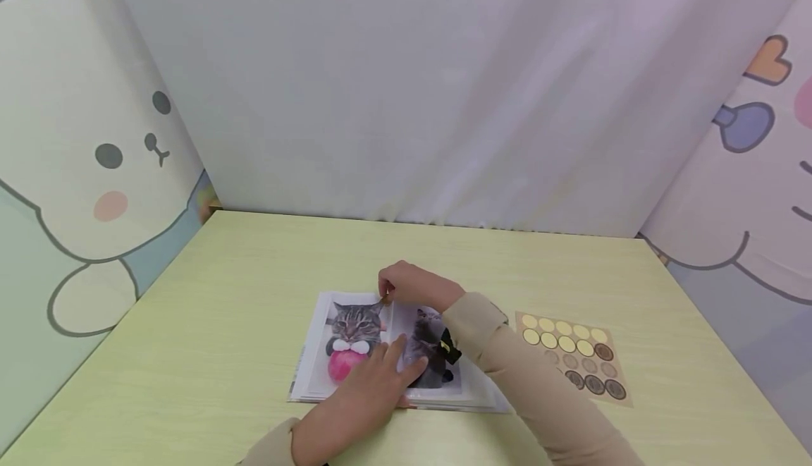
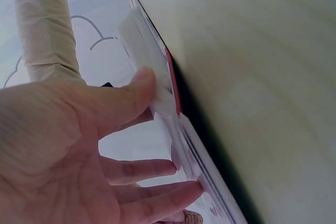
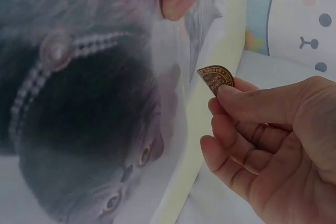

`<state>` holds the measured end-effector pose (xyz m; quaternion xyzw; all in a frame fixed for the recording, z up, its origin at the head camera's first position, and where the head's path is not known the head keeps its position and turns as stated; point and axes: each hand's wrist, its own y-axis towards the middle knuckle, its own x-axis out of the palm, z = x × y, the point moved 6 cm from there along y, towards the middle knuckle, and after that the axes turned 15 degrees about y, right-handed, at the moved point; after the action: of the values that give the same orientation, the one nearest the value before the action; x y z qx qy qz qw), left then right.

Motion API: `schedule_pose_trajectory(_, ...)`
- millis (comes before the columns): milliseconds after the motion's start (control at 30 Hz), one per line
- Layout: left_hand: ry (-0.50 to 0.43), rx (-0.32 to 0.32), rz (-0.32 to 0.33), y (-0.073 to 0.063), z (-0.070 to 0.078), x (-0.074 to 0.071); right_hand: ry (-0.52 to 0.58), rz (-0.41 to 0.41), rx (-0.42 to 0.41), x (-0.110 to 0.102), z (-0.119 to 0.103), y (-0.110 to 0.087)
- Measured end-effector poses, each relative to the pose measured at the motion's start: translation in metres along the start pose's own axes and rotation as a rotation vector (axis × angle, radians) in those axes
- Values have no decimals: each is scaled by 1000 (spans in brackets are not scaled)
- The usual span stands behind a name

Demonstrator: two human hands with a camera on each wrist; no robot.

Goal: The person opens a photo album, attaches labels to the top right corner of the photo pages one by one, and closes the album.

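Note:
A photo album lies spread on the table, with a cat over a pink ball on its left page and a grey cat in dark clothing on the right page. My left hand rests across the lower middle of the album, its fingers fairly straight; in the left wrist view the thumb touches the page edges. At the top of the fold, my right hand pinches a brown printed round sticker between thumb and forefinger. Only a half-round piece of it shows, close to the pages.
Right of the album lies a sticker sheet with several brown stickers and pale yellow round spots. My right forearm passes over the album's right side and part of that sheet. A white curtain closes off the table's far edge.

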<state>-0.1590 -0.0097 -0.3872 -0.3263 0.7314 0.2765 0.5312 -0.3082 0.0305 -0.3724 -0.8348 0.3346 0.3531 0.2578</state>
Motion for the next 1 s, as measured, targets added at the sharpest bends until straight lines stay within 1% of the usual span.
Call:
schedule_pose_trajectory(167,-5,-2,-1,1,0,0,-46,-47,-13,4,-5,5)
schedule_pose_trajectory(300,-16,0,-4,1,0,0,-39,-72,-18,5,-7,5)
schedule_pose_trajectory(467,-11,-1,-1,1,0,-1,-39,-93,2,5,-7,4)
schedule_pose_trajectory(700,-13,-4,1,1,-1,-2,-12,-92,66,8,-5,7)
schedule_pose_trajectory(1000,-46,-4,-38,1,-1,-1,-14,-74,108,11,-1,11)
